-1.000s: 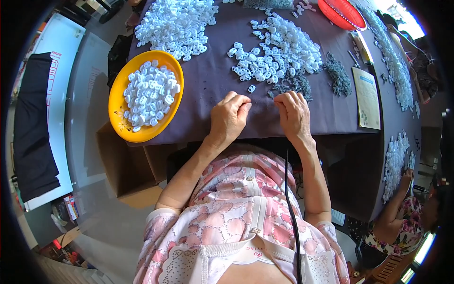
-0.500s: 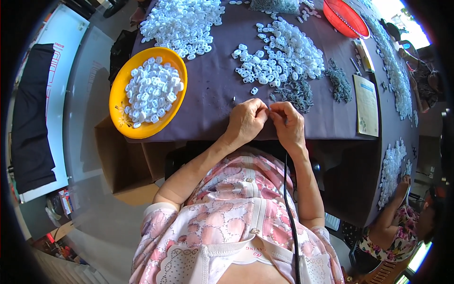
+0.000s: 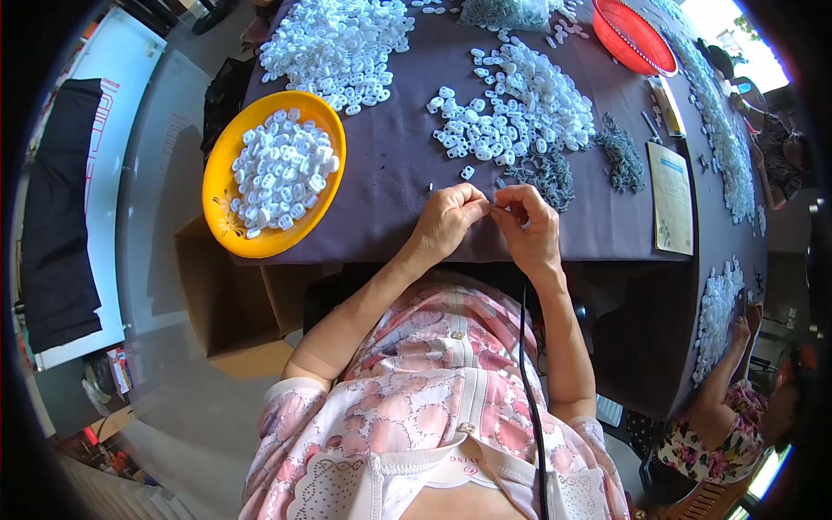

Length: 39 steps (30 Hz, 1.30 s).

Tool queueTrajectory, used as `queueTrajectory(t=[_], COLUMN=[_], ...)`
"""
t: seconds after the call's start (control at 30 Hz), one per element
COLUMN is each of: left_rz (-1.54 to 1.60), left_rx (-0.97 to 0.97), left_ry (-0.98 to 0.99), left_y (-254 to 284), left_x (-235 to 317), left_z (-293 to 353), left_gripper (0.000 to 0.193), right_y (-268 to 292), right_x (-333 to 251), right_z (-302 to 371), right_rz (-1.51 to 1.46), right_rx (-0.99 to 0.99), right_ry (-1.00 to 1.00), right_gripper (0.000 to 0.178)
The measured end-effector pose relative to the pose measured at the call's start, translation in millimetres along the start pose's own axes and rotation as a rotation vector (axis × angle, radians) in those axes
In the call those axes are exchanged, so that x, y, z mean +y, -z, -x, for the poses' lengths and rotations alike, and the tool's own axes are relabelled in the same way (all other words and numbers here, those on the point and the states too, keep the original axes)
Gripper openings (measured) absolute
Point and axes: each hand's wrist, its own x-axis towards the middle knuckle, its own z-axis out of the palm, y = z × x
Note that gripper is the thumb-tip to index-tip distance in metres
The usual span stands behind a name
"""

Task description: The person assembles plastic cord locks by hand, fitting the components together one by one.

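Note:
My left hand (image 3: 446, 222) and my right hand (image 3: 529, 230) meet over the table's near edge, fingertips pinched together. Whatever sits between the fingers is too small and covered to make out. Just beyond them lies a heap of small grey parts (image 3: 548, 179), with a second grey heap (image 3: 620, 154) to its right. Behind these spreads a pile of small white plastic pieces with holes (image 3: 548, 97). One white piece (image 3: 467, 172) lies alone beyond my left hand, and a tiny pale bit (image 3: 431, 186) rests near its knuckles.
At left, a yellow oval bowl (image 3: 220, 178) holds more white pieces. Further back are a large white pile (image 3: 334, 52), a clear bag of grey parts (image 3: 505, 12) and a red basket (image 3: 626, 42). A printed booklet (image 3: 672, 198) lies right. Another person (image 3: 712, 414) works at far right.
My fingers have shifted slightly, the left fingertips now straighter against the right ones. The view has tilted a little. At far right, the other person's hands have moved.

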Motion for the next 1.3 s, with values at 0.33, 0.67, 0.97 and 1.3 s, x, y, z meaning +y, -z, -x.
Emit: queueTrajectory(t=[0.33,0.67,0.97,1.3], left_rz=[0.088,-0.081,-0.069,-0.763], left_rx=[-0.014,0.113,0.029,0.446], left_ry=[0.003,-0.06,-0.059,-0.334], left_y=[2.2,-4.9,-1.1,9.8], left_x=[-3.8,-8.8,-4.0,4.7], left_z=[-0.7,1.7,2.1,-18.7], left_gripper=[0.021,0.02,0.02,0.015], right_y=[-1.3,7.1,-8.2,-11.8], right_x=[0.7,-0.6,14.9,10.7], right_z=[-8.6,-5.1,9.0,7.1], right_rz=[0.388,0.495,-0.195,-0.077], right_rx=[0.052,0.132,-0.01,0.042], right_ry=[0.421,0.319,-0.088,-0.02], right_gripper=[0.016,0.017,0.011,0.006])
